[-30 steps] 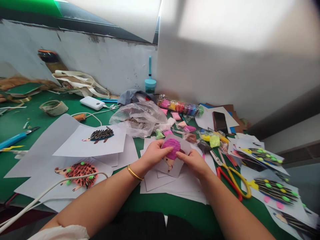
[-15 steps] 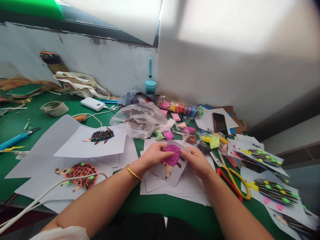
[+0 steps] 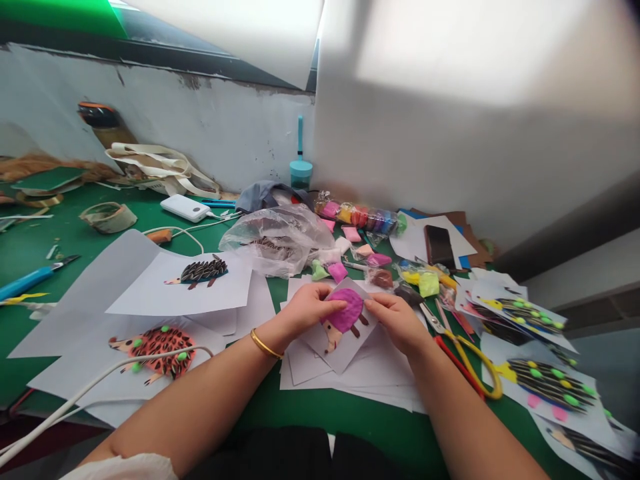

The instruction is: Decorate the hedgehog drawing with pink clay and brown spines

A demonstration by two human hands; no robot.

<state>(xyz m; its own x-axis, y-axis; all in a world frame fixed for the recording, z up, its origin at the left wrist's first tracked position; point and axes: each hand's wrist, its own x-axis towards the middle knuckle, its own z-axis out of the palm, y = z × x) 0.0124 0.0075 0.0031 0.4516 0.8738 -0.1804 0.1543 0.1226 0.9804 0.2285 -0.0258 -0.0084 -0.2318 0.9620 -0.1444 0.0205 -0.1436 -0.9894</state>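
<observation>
A white paper card carries a hedgehog figure with a purple clay body, a pale face and brown legs. My left hand grips the card's left edge, its thumb lying on the purple clay. At the upper right edge, my right hand pinches the card between thumb and fingers. The card is tilted over a stack of white paper. Just beyond my hands lie small packets of coloured clay, among them a pink one and a brown one.
Yellow-handled scissors lie right of my right forearm, near several finished hedgehog pictures. On the left are an orange hedgehog picture and a black-spined one. A white cable crosses beside my left arm. A clear plastic bag lies behind.
My right thumb and fingers have shifted slightly to the right along the card, uncovering more of the purple clay. The left hand keeps its hold.
</observation>
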